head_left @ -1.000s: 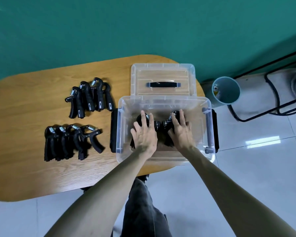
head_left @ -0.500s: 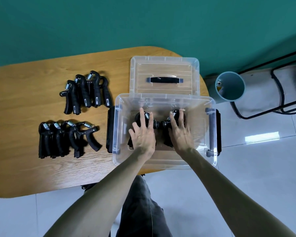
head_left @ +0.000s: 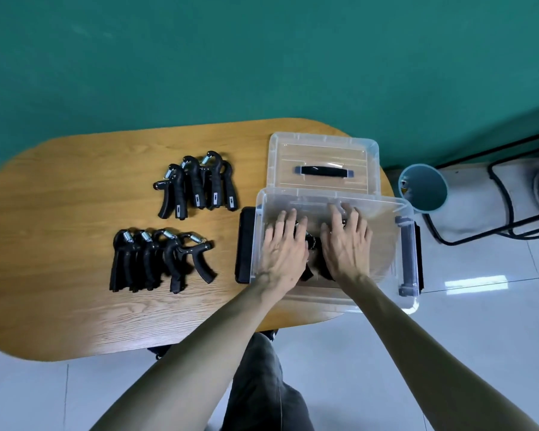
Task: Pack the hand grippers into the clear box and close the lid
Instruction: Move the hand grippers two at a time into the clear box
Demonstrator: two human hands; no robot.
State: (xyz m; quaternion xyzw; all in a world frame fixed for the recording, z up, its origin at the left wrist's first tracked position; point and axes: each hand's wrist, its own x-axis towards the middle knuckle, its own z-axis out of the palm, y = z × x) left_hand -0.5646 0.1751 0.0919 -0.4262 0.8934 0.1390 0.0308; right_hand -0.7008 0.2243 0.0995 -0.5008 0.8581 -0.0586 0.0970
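The clear box [head_left: 383, 231] stands open at the table's right end. Its lid [head_left: 323, 157] lies flat behind it, black handle up. My left hand [head_left: 285, 248] and my right hand [head_left: 347, 241] are both inside the box, palms down with fingers spread, resting on black hand grippers [head_left: 312, 244] that they mostly hide. Two groups of black hand grippers lie on the table to the left: a far group [head_left: 196, 185] and a near group [head_left: 159, 259], each of several.
The wooden table [head_left: 59, 213] has rounded ends, and the box overhangs its near right edge. A teal funnel-shaped bin [head_left: 423, 188] and black metal frame [head_left: 495, 206] stand on the tiled floor to the right. A teal wall is behind.
Both hands stayed on the grippers in the box and slid slightly toward its far wall. The camera view shifted, so the table sits lower in the frame.
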